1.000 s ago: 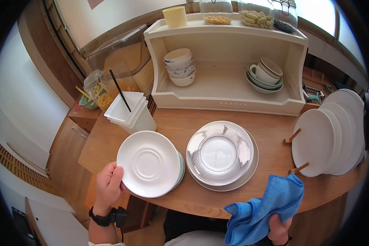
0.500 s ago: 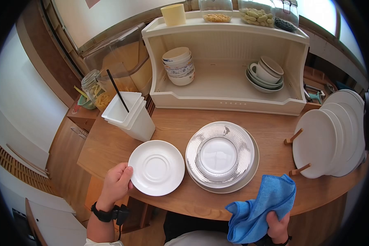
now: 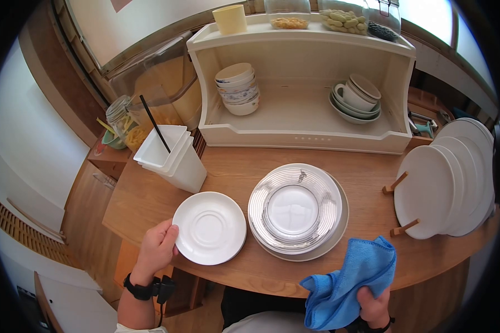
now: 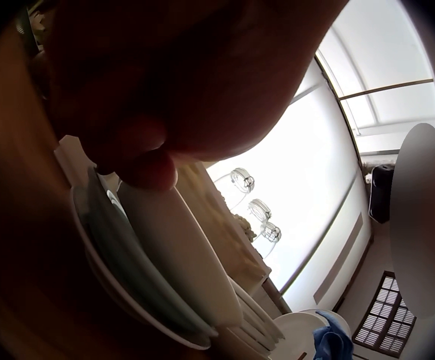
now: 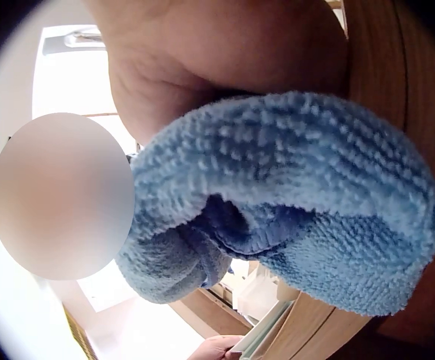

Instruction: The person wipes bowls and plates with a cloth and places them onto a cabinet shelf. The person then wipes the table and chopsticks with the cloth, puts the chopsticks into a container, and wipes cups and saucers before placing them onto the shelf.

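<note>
In the head view my left hand (image 3: 156, 248) pinches the left rim of a white saucer (image 3: 210, 228) at the table's front left. The left wrist view shows that white saucer (image 4: 184, 251) over a pale green plate (image 4: 139, 251) and another plate below. My right hand (image 3: 374, 306) grips a crumpled blue cloth (image 3: 350, 280) at the front edge. The right wrist view has the cloth (image 5: 300, 165) bunched under the right hand (image 5: 225, 52). Between the hands, a silver-patterned plate (image 3: 294, 208) lies on a larger plate (image 3: 345, 222).
A cream shelf (image 3: 303, 141) at the back holds stacked bowls (image 3: 238, 91) and a cup (image 3: 356, 99). White containers (image 3: 175, 166) with a black stick stand at the left. Several upright plates (image 3: 428, 191) fill a wooden-pegged rack (image 3: 397, 183) on the right of the table (image 3: 366, 183).
My left hand has lowered the saucer toward the table and slightly right, covering the green-edged plate beneath. The right hand and cloth have shifted slightly left.
</note>
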The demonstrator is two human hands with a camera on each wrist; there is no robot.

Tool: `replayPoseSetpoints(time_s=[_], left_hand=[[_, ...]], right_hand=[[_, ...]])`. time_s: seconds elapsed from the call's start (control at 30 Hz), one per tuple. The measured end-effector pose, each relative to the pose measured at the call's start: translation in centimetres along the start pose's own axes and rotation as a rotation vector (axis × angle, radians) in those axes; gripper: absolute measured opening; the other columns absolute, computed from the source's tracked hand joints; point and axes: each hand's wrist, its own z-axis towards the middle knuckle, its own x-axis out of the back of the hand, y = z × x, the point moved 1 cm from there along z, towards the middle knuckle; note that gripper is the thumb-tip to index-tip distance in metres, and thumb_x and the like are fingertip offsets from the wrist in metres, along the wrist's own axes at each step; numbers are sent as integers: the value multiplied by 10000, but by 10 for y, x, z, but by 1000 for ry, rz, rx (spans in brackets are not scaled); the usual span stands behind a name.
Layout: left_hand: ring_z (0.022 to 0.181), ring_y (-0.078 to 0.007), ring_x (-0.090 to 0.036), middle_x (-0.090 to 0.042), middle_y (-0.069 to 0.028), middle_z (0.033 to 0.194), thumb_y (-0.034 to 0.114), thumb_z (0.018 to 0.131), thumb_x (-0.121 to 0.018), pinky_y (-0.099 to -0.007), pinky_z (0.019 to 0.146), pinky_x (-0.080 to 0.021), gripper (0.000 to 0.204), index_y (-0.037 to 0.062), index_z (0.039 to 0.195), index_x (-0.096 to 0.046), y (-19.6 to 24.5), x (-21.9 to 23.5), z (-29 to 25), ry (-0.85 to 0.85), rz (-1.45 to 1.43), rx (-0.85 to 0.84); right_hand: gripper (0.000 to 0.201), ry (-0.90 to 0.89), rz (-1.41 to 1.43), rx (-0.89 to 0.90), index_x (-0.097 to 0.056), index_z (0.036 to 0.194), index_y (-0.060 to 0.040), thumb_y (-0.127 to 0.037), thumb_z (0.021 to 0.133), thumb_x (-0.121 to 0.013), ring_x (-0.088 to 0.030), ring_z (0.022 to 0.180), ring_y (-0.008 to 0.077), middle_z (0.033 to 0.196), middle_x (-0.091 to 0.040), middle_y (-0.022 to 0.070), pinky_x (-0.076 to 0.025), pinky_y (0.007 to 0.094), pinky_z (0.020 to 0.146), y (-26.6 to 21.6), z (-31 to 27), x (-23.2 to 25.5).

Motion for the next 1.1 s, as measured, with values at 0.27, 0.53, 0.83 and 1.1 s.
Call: replayPoseSetpoints(time_s=[0.27,0.53,0.83,1.1], left_hand=[[542,-154,-584,-602,-95,654,167,1007,-434,-299,545,-468,279,2,1113,-633,7,-5,3,41,207,-119],[678,-411,-640,-650,-235,780,169,969,-475,-435,620,-508,289,8,1142,-640,-9,0,11,73,389,-325],[672,-313,-652,-678,-149,777,283,896,-654,-398,639,-517,387,-21,1134,-632,102,-43,10,-32,395,-467],[829,-356,-676,-687,-223,951,427,888,-663,-395,751,-529,626,-58,1260,-529,122,-94,64,-357,676,-291]], right_hand=[[681,-59,35,-79,-434,1333,62,-326,861,-736,-602,1072,225,1189,-617,136,-463,365,960,1,-2,2],[696,-41,7,-31,-413,1351,55,-316,860,-737,-587,1101,222,1228,-597,124,-451,366,979,-9,2,-5],[656,-69,1,2,-422,1341,54,-295,872,-719,-584,1103,227,1236,-592,125,-447,372,983,-11,3,1],[671,-97,19,65,-282,1470,53,-161,939,-631,-432,1316,259,1447,-435,135,-270,385,1131,-23,-2,10]])
